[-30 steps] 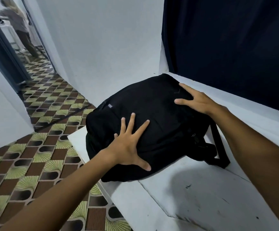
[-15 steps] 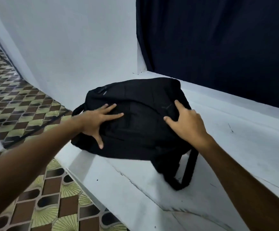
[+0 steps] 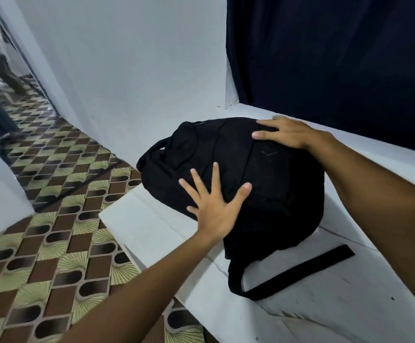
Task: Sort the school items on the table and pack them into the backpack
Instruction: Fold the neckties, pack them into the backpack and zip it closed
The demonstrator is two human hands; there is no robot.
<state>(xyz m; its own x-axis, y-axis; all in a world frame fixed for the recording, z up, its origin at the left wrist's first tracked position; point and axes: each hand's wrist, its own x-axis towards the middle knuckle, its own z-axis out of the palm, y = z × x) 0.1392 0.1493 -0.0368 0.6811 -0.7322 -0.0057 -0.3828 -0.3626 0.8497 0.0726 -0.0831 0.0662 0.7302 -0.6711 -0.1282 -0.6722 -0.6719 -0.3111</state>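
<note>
One black backpack [image 3: 263,174] on white table [image 3: 325,305]; two hands flat on it, left hand [image 3: 216,206] splayed, right hand [image 3: 288,134] fingers extended.

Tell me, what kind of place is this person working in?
Probably a room in a home, not a workshop. A patterned tile floor runs into a corridor, the walls are plain white, and a dark curtain hangs behind the white table where a black backpack lies.

A black backpack [image 3: 238,174] lies flat on the white table [image 3: 325,305], one strap [image 3: 298,273] trailing toward the near edge. The left hand [image 3: 216,209] presses it with fingers spread; the right hand [image 3: 285,134] rests flat on its far side — beyond the table, patterned floor tiles [image 3: 40,243].
</note>
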